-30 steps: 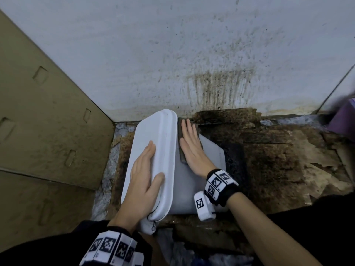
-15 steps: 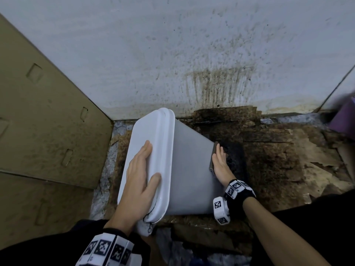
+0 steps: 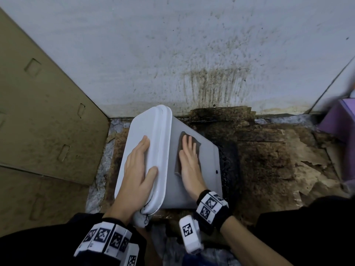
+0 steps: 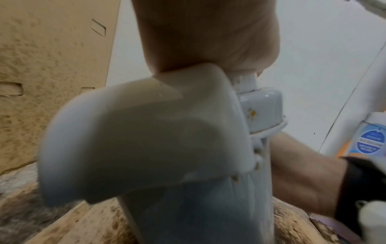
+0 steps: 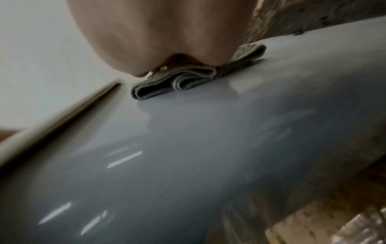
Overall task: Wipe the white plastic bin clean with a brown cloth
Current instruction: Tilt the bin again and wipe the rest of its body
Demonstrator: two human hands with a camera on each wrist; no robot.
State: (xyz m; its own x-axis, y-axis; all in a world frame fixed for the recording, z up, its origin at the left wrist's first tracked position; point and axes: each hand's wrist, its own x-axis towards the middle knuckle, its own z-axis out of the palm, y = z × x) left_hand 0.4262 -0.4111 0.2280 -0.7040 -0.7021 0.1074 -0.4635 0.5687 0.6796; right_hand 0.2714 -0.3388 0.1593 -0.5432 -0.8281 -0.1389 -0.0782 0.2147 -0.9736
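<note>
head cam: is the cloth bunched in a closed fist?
No, the right hand lies flat with straight fingers, pressing the brown cloth against the white bin's side.

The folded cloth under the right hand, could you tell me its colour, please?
Greyish brown; the cloth shows best in the right wrist view.

1 white bin (image 3: 194, 181), 1 brown cloth (image 3: 179, 150), 2 hands: left (image 3: 136, 175), right (image 3: 189, 162); 1 purple box (image 3: 338, 121).
</note>
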